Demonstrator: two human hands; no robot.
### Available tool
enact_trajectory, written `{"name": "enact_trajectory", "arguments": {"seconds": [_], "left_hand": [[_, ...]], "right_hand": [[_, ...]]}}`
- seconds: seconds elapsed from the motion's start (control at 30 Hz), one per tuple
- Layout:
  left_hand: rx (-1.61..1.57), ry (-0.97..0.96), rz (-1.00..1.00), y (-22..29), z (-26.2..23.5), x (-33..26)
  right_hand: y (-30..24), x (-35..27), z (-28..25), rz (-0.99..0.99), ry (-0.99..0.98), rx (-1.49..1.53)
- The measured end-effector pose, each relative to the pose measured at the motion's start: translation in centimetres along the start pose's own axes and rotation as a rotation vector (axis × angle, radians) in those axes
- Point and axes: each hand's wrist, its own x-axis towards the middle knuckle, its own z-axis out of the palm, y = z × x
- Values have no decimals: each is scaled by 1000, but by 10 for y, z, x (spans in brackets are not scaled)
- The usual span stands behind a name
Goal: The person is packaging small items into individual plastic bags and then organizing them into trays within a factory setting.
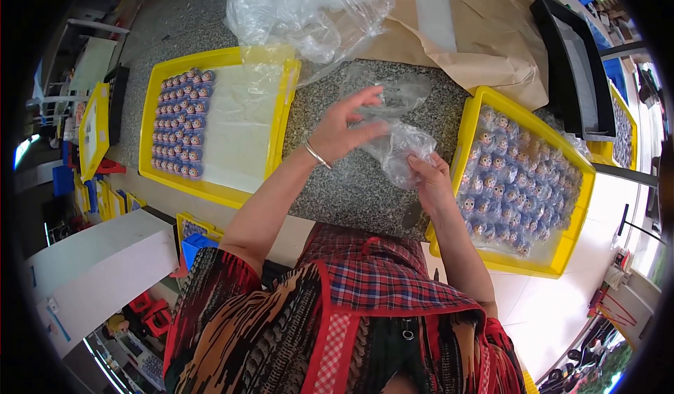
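My right hand (pixel 431 178) pinches a small clear plastic bag (pixel 401 157) between thumb and fingers, above the speckled stone tabletop (pixel 319 190). Beside the bag's far left edge is my left hand (pixel 344 129), its fingers and thumb spread apart; I cannot tell whether the thumb touches the film. Another clear bag (pixel 407 94) lies flat just beyond. To the left, a yellow tray (pixel 286 113) holds rows of small blue figurines (pixel 184 124) in its left part. On the right, a second yellow tray (pixel 460 145) is filled with similar figurines wrapped in clear film (pixel 516 190).
A heap of clear plastic bags (pixel 309 15) sits at the far side, overlapping the left tray's far corner. Brown paper (pixel 491 36) spreads over the far right, beside a black tray (pixel 572 78). A white box-shaped cabinet (pixel 105 268) stands at the lower left.
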Motion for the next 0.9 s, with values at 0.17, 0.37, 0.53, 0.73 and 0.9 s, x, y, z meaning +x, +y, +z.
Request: {"name": "enact_trajectory", "arguments": {"seconds": [0.17,0.37,0.53,0.73,0.9], "left_hand": [[-40,-79,-223,-51,-9,-49],[-97,-72,-177,-22,-26,-69],[262,-163,84,-21,-21,-75],[57,-114,-216,-40,0,-68],[-427,-31,-529,-55,-23,-68]], "right_hand": [[27,18,-33,-114,-154,-316],[19,19,-42,-650,-124,-1178],[-5,-6,15,-691,-200,-1034],[23,0,7,51,-565,-482],[28,-1,-9,210,-310,202]]}}
